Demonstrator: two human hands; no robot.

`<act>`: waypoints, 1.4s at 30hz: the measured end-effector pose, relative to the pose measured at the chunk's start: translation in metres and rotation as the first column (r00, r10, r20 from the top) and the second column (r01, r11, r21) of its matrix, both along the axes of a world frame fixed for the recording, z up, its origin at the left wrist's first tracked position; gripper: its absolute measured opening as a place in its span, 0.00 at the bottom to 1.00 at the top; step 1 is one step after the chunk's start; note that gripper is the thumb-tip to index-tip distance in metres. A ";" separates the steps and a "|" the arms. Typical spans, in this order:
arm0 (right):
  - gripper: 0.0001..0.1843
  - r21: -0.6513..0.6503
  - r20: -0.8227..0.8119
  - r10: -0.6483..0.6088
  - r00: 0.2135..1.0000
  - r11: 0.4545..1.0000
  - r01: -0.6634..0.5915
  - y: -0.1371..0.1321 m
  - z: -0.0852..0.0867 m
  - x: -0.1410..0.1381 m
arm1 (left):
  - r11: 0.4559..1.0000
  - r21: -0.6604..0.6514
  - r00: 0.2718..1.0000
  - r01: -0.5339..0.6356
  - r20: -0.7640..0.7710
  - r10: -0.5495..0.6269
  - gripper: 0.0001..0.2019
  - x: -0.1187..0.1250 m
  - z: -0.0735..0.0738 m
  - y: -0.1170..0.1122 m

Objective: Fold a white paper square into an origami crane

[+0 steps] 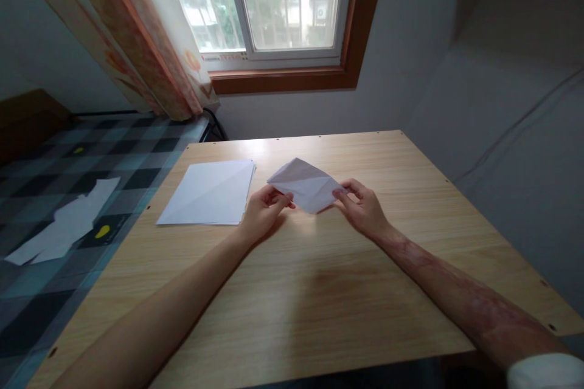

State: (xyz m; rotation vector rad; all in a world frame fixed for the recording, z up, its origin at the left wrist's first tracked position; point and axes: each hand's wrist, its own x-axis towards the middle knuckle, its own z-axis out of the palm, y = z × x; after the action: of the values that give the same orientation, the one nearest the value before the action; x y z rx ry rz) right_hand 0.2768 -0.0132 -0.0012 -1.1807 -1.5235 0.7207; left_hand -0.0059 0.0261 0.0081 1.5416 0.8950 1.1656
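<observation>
A folded white sheet of paper (306,185), creased into a roughly diamond shape, is held up over the table's far half. My left hand (267,209) pinches its left edge between thumb and fingers. On the other side, my right hand (360,206) grips the right corner, thumb in front and fingers behind. The paper hides parts of the fingertips on both hands. Just left of my left hand lies a stack of white paper (207,194), flat on the table.
The wooden table (387,292) reaches toward a window (292,6) in the far wall. To the left stands a bed with a checked cover (27,194), bearing white paper scraps (68,225). A patterned curtain (150,42) hangs above the bed.
</observation>
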 end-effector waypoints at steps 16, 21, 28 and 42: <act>0.29 -0.178 -0.265 0.063 0.962 0.978 -0.113 0.023 0.000 0.025 | 0.963 0.025 0.957 -0.267 -0.113 0.268 0.16 0.001 -0.005 0.006; 0.39 -0.180 -0.281 0.017 0.959 0.981 -0.071 0.031 -0.016 0.034 | 0.959 0.155 0.861 -0.236 -0.425 0.280 0.08 0.000 0.001 -0.001; 0.25 0.115 0.410 -0.123 0.904 0.990 0.083 0.030 -0.018 0.040 | 0.897 0.403 0.660 -0.179 -0.627 0.413 0.18 0.005 0.005 -0.004; 0.50 -0.252 -0.341 0.090 0.936 0.950 -0.183 0.023 -0.008 0.024 | 0.826 0.436 0.673 0.358 -0.733 0.096 0.18 0.007 0.001 -0.010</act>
State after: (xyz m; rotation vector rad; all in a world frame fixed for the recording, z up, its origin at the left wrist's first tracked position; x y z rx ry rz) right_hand 0.3010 0.0095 -0.0096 -1.0991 -1.2601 1.1984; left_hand 0.0012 0.0162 0.0094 2.6327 0.9512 0.6764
